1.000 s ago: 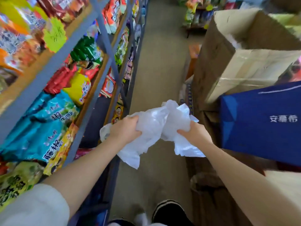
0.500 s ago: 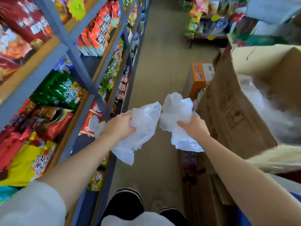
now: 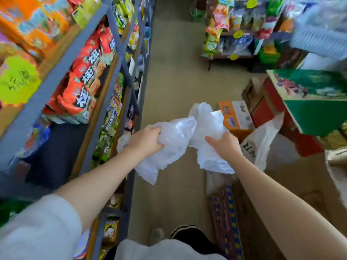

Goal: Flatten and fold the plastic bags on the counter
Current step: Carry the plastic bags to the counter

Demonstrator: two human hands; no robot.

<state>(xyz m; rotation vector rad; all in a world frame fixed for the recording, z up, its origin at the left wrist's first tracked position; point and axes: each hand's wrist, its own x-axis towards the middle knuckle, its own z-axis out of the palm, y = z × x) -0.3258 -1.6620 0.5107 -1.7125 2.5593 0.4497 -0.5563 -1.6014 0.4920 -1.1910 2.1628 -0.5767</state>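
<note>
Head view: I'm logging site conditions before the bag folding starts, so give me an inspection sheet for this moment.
Surface: no counter seen; the person stands on a tan floor in a shop aisle.
Job's things: crumpled white plastic bags, held in the air, not flattened.
Clutter: orange carton, open cardboard box and another white bag at the right.
Hands: left hand grips one bunch, right hand grips the other, fingers curled into the plastic.
Cables: nothing seen.
Surroundings: snack shelves at the left, a goods rack ahead, dark shoes below.
</note>
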